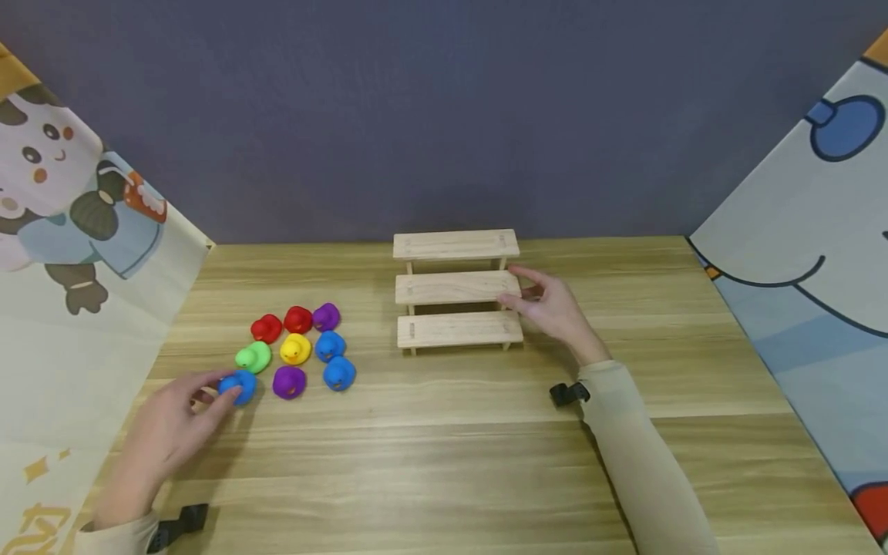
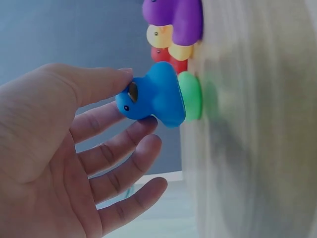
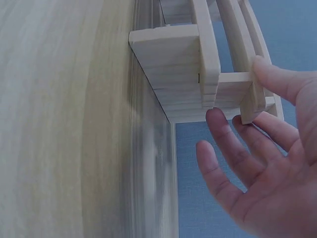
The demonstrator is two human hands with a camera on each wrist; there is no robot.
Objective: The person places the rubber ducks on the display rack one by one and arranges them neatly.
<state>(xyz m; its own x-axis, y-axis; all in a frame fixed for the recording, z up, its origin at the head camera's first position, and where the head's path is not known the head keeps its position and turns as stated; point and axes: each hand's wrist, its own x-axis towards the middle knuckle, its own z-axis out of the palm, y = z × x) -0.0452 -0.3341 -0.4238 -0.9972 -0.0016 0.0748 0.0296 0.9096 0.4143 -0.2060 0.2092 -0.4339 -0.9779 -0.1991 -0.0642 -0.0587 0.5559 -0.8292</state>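
My left hand (image 1: 169, 424) pinches a blue rubber duck (image 2: 158, 96) between thumb and fingertips, at the left front of the duck group. In the left wrist view its base is turned toward the table, and the other fingers are spread below. Right behind it sits a green duck (image 1: 253, 357). A pale wooden three-step display stand (image 1: 458, 288) stands against the back wall. At its right end, my right hand (image 1: 555, 308) grips the middle step, with the thumb on one face of the board (image 3: 253, 101) and fingertips at the other.
Beside the held duck are a yellow duck (image 1: 295, 349), purple ducks (image 1: 289, 381), red ducks (image 1: 267, 329) and blue ducks (image 1: 339, 373) on the wood-grain table (image 1: 430, 462). A dark wall (image 1: 444, 116) closes off the back; printed panels (image 1: 62, 324) flank both sides.
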